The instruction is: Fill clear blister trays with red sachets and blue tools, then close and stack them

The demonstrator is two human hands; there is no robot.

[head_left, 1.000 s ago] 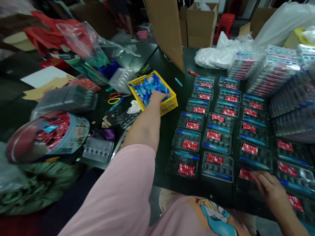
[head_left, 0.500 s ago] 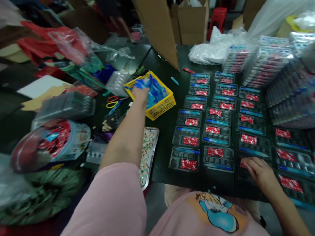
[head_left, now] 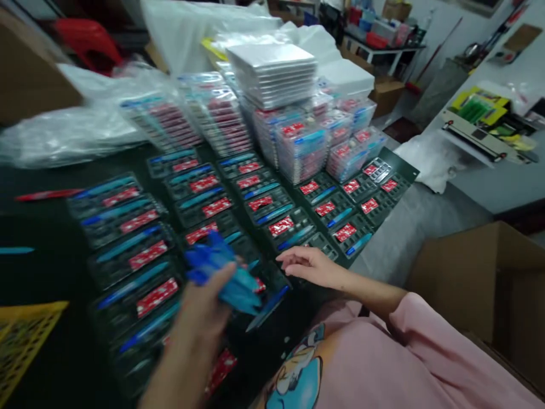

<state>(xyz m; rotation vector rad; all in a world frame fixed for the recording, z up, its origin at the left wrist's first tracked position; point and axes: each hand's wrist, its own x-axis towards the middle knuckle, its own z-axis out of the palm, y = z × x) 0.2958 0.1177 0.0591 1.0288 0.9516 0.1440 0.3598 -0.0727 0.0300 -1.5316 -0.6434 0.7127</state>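
Observation:
A bunch of blue and light-blue pen-like sticks is gripped in my left hand, which is blurred by motion. It hovers over the rows of clear plastic trays. My right hand is close to a tray at the near end of its row, fingers loosely bent and apart, with nothing visible in them. Many trays hold a red patterned packet and one blue stick. A few trays toward the right, such as one with a red packet, show no stick.
Stacks of filled clear packs line the back of the table, with white trays piled on top. A yellow basket is at the lower left. A red pen lies beside the trays. A cardboard box stands at the right.
My left hand has come out of the yellow basket and over to the trays with a bunch of blue sticks. The view has swung right. My right hand has lifted off a tray's red packet.

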